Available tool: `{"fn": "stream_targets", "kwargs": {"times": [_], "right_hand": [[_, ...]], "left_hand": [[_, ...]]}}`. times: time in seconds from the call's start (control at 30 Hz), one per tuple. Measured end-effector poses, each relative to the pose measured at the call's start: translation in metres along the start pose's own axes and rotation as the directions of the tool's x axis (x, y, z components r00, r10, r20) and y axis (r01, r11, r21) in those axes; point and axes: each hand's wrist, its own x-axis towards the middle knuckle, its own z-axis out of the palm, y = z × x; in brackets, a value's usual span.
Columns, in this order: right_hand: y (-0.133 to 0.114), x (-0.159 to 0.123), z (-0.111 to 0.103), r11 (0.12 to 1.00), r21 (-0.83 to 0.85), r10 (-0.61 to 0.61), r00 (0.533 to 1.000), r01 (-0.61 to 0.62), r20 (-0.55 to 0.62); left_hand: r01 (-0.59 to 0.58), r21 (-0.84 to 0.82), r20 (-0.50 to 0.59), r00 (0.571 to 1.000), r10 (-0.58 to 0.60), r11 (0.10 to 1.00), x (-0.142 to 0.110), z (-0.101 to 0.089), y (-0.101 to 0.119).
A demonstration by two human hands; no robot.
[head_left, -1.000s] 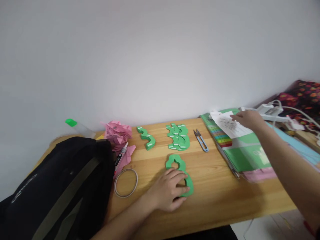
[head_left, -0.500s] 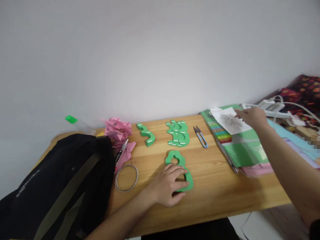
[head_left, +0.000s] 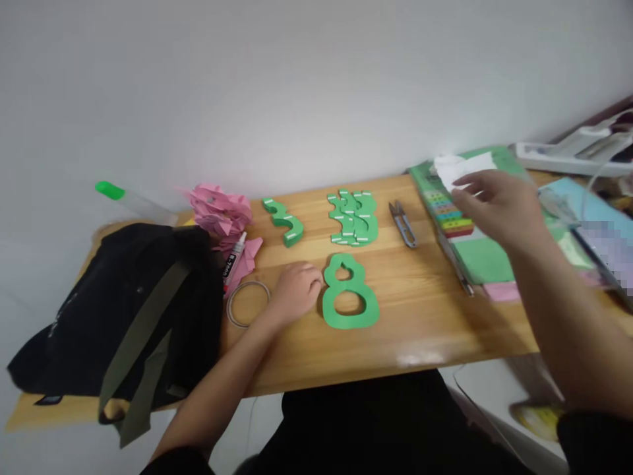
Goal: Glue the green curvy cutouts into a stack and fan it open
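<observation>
A green figure-eight shaped piece (head_left: 366, 300) lies flat on the wooden table. Just left of it, my left hand (head_left: 297, 290) rests with its fingers curled in, nothing visible in them. My right hand (head_left: 499, 201) is over a green packet (head_left: 482, 260), its thumb and fingers close together near a white paper (head_left: 448, 168). Whatever lies between those fingertips is too small or blurred to see. Behind the figure-eight sit several nested green pieces with white strips (head_left: 353, 218) and one wavy green piece (head_left: 284, 223). Blue thread snips (head_left: 404, 224) lie to their right.
A black bag (head_left: 163, 310) covers the left end of the table. Beside it are crumpled pink paper (head_left: 220, 210), a glue tube (head_left: 233, 260), a tape ring (head_left: 241, 323) and a green-capped clear tube (head_left: 109, 190). A white power strip (head_left: 564, 158) lies at the far right.
My left hand has come off the figure-eight piece, moved left and curled its fingers. My right hand stays over the packet and now hides more of the white paper. The view has shifted.
</observation>
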Motion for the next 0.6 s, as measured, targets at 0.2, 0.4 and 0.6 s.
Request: {"fn": "stream_targets", "kwargs": {"times": [0.2, 0.4, 0.6], "right_hand": [[-0.030, -0.062, 0.052, 0.939, 0.315, -0.239, 0.922, 0.139, 0.305], [-0.025, -0.070, 0.082, 0.902, 0.431, -0.233, 0.877, 0.033, 0.419], [-0.022, -0.072, 0.080, 0.852, 0.512, -0.198, 0.839, -0.109, 0.507]], "left_hand": [[-0.141, -0.416, -0.055, 0.990, 0.129, 0.898, -0.001, 0.004, 0.005], [-0.378, -0.076, -0.131, 0.921, 0.367, 0.923, -0.007, 0.025, 0.019], [-0.458, 0.131, -0.045, 0.883, 0.466, 0.879, -0.007, 0.031, 0.020]]}}
